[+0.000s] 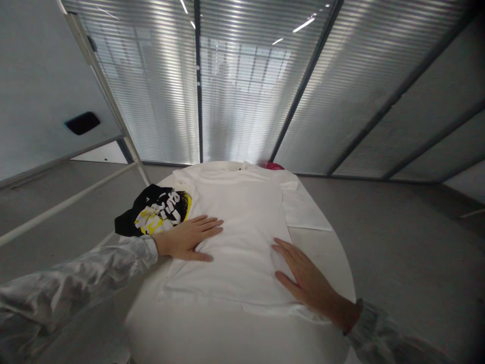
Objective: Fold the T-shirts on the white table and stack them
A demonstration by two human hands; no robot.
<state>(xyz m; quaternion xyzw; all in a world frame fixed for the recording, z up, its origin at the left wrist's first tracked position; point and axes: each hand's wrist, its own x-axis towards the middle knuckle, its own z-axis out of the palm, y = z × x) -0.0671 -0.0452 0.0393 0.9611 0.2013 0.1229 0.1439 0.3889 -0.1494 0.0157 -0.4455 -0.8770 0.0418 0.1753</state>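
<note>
A white T-shirt (242, 212) lies spread out on a white round-ended table (322, 253), its hem toward me and its neck at the far end. A sleeve reaches out over the table's right side. My left hand (191, 237) rests flat on the shirt's left part, fingers stretched out. On the right edge of the shirt lies my right hand (303, 275), palm down with its fingers extended. Small creases run through the cloth between the two hands. Neither hand grips anything.
Beside my left wrist, a black cloth with yellow and white print (159, 210) hangs over the table's left edge. Something red (273, 166) shows at the far edge. A pale metal rail (68, 202) stands to the left, and ribbed glass panels (242, 91) rise behind.
</note>
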